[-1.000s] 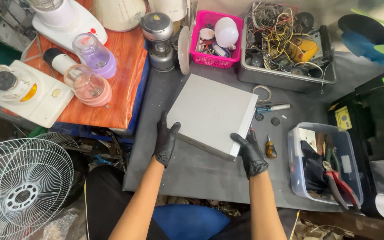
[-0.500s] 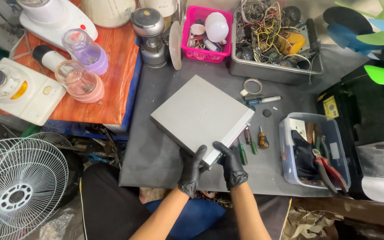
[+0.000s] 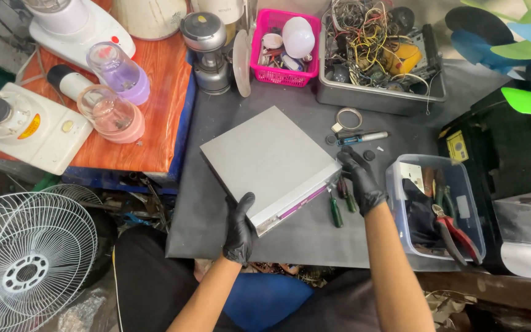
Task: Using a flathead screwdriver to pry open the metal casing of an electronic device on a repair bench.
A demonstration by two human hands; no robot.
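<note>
White fan guard (image 3: 23, 261) bottom left, off the table. Orange board (image 3: 161, 104) on the left carries a white blender base (image 3: 26, 126), two clear jars, one purple (image 3: 120, 72), one pink (image 3: 110, 114). Dark grey table (image 3: 216, 215) in the middle. Flat silver device box (image 3: 268, 163) lies at table centre, turned at an angle, front panel facing the person. Left hand (image 3: 241, 230), black glove, grip closed on the box's near corner, thumb on top. Behind the box: metal grinder jar (image 3: 207, 52), pink basket (image 3: 284, 49) with a white bulb, grey metal tray (image 3: 379, 58) full of tangled wires. Right hand (image 3: 361, 178), black glove, touches the box's right corner, fingers curled against the edge; firm grasp or just contact, can't tell. Green-handled screwdrivers (image 3: 339, 206) lie on the table just beside that hand, a pen-shaped tool (image 3: 357, 136) and a tape ring (image 3: 347, 118) beyond it. Clear plastic bin (image 3: 437, 206) at right holds red-handled pliers (image 3: 456, 230). Black unit (image 3: 505, 154) far right.
</note>
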